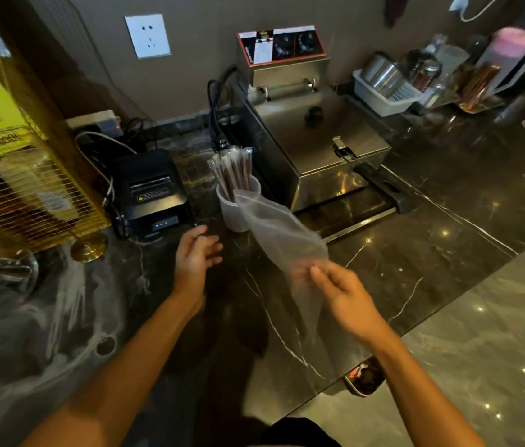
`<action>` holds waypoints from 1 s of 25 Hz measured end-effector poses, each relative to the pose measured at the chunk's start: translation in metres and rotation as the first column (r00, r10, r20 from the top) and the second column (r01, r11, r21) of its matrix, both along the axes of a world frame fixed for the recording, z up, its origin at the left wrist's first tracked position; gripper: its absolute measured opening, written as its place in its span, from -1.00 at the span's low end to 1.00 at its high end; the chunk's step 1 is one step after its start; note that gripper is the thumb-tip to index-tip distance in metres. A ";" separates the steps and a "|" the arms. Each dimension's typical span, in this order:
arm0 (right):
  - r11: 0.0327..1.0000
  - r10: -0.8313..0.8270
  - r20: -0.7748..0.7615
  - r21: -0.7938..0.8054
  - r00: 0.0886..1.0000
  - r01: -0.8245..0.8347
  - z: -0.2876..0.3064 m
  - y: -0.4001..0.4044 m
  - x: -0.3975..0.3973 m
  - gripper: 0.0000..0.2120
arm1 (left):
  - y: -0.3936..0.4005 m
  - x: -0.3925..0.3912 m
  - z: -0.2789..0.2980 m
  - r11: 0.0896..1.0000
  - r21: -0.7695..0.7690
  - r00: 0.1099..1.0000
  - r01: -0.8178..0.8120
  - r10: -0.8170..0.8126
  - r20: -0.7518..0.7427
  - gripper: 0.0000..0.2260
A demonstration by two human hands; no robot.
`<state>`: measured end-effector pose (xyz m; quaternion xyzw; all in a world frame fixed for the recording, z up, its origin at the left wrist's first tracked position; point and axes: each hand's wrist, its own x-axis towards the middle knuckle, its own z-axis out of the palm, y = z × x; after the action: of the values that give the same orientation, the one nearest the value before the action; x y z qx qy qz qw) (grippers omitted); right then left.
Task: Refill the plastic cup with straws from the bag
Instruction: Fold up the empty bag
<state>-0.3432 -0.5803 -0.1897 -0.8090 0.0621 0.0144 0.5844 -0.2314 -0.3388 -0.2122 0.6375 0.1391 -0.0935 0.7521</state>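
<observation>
Left hand hovers open, fingers spread; right hand pinches closed.

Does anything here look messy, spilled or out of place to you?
Nothing is spilled. The one odd thing: the clear bag in the right hand has its mouth hooked on the plastic cup rim, beside the upright straws. The left hand is empty.

Dark-red straws, translucent white cup, clear bag (black white-veined marble counter).
</observation>
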 end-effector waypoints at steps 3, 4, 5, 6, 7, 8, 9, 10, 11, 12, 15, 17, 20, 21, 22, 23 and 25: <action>0.903 0.090 -0.091 0.427 0.992 -0.043 0.031 -0.001 0.005 -0.72 | 0.008 -0.005 0.002 0.964 -0.055 0.966 0.259 -0.258 0.010 -0.67; 0.871 0.105 -0.106 0.490 0.989 -0.040 0.036 -0.002 0.007 -0.73 | 0.007 -0.009 0.006 0.935 -0.070 0.937 0.348 -0.348 0.014 -0.67; 0.859 0.101 -0.128 0.512 0.987 -0.022 0.037 -0.001 0.010 -0.73 | 0.006 -0.014 0.010 0.915 -0.065 0.917 0.399 -0.398 0.026 -0.67; 0.866 0.088 -0.158 0.500 0.984 0.003 0.035 -0.001 0.012 -0.73 | 0.004 -0.019 0.014 0.918 -0.032 0.918 0.395 -0.393 0.042 -0.71; 0.886 0.073 -0.193 0.462 0.979 0.025 0.030 0.000 0.014 -0.71 | 0.001 -0.023 0.017 0.939 0.011 0.938 0.343 -0.343 0.052 -0.77; 0.907 0.058 -0.234 0.418 0.971 0.046 0.023 0.002 0.015 -0.68 | -0.001 -0.026 0.018 0.960 0.049 0.959 0.274 -0.277 0.057 -0.82; 0.918 0.041 -0.274 0.391 0.961 0.072 0.015 0.003 0.015 -0.68 | -0.002 -0.028 0.019 0.972 0.076 0.972 0.220 -0.225 0.060 -0.83; 0.915 0.015 -0.310 0.387 0.951 0.112 0.007 0.005 0.014 -0.70 | 0.000 -0.029 0.019 0.978 0.084 0.978 0.192 -0.198 0.063 -0.82; 0.903 -0.017 -0.337 0.399 0.942 0.159 0.000 0.007 0.012 -0.72 | 0.003 -0.029 0.018 0.978 0.072 0.979 0.194 -0.198 0.055 -0.81; 0.883 -0.051 -0.352 0.421 0.935 0.207 -0.005 0.008 0.011 -0.72 | 0.007 -0.029 0.016 0.974 0.060 0.974 0.220 -0.223 0.031 -0.81; 0.839 -0.088 -0.369 0.473 0.925 0.269 -0.015 0.010 0.013 -0.70 | 0.020 -0.035 0.006 0.926 0.135 0.936 0.352 -0.347 -0.058 -0.76; 0.865 -0.073 -0.386 0.434 0.920 0.251 -0.017 0.012 0.013 -0.72 | 0.024 -0.041 0.000 0.913 0.223 0.938 0.342 -0.344 -0.031 -0.77; 0.898 -0.102 -0.387 0.361 0.916 0.252 -0.021 0.015 0.012 -0.74 | 0.029 -0.044 -0.003 0.936 0.246 0.964 0.253 -0.266 0.022 -0.81; 0.883 -0.140 -0.376 0.372 0.916 0.287 -0.021 0.016 0.012 -0.75 | 0.030 -0.044 -0.003 0.938 0.245 0.965 0.246 -0.262 0.035 -0.82; 0.860 -0.182 -0.365 0.392 0.913 0.328 -0.020 0.018 0.012 -0.79 | 0.030 -0.044 -0.002 0.939 0.239 0.963 0.248 -0.267 0.049 -0.84; 0.841 -0.228 -0.347 0.400 0.910 0.364 -0.019 0.018 0.014 -0.83 | 0.030 -0.043 0.000 0.942 0.219 0.960 0.253 -0.272 0.062 -0.88; 0.836 -0.311 -0.297 0.367 0.903 0.409 -0.016 0.016 0.020 -0.79 | 0.031 -0.040 0.005 0.951 0.164 0.961 0.260 -0.272 0.055 -0.75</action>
<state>-0.3229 -0.5643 -0.2056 -0.6303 0.2754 0.0082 0.7258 -0.2714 -0.3083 -0.2071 0.7102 0.0294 -0.1582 0.6853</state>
